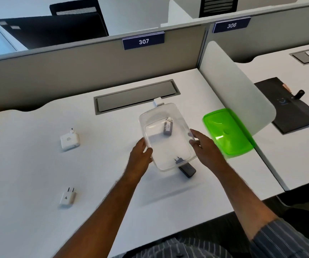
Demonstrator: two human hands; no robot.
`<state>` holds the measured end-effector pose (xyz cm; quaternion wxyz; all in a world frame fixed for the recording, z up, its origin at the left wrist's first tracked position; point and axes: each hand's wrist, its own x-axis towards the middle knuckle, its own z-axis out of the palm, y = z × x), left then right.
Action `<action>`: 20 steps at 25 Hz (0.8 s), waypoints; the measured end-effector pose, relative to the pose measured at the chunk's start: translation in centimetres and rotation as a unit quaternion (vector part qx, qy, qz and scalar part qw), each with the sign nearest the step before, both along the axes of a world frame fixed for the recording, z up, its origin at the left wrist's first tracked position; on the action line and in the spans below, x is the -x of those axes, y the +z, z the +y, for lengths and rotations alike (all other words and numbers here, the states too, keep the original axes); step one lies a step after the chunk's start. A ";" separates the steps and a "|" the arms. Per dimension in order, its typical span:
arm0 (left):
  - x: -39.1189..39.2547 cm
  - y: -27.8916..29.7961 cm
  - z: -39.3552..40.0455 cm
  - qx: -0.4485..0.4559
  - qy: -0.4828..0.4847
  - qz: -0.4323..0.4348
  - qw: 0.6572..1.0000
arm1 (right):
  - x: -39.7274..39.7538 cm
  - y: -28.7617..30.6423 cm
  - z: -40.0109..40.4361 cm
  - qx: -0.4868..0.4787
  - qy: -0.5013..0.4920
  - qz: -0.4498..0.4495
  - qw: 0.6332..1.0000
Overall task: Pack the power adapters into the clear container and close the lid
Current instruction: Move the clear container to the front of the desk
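Observation:
My left hand (140, 151) and my right hand (205, 146) grip the two long sides of the clear container (166, 136), which hangs tilted above the white desk. Through its clear walls a grey adapter (168, 127) shows; whether it lies inside or beneath I cannot tell. A black adapter (186, 169) lies on the desk under the container's near edge. Two white adapters lie at the left, one larger (69, 140) and one smaller (67, 197). Another white adapter (158, 101) sits behind the container. The green lid (228, 133) lies to the right.
A grey cable hatch (137, 96) is set into the desk behind the container. A frosted divider (233, 86) stands on the right, with the lid against its base. Beyond it a black folder (287, 107) lies on the neighbouring desk. A grey partition runs along the back.

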<state>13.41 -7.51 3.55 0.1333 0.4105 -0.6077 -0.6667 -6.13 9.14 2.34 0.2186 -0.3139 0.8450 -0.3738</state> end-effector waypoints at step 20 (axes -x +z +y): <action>-20.6 -1.9 -6.3 0.033 0.073 -0.095 0.992 | -18.2 -0.9 -7.6 -0.079 0.152 -0.062 0.983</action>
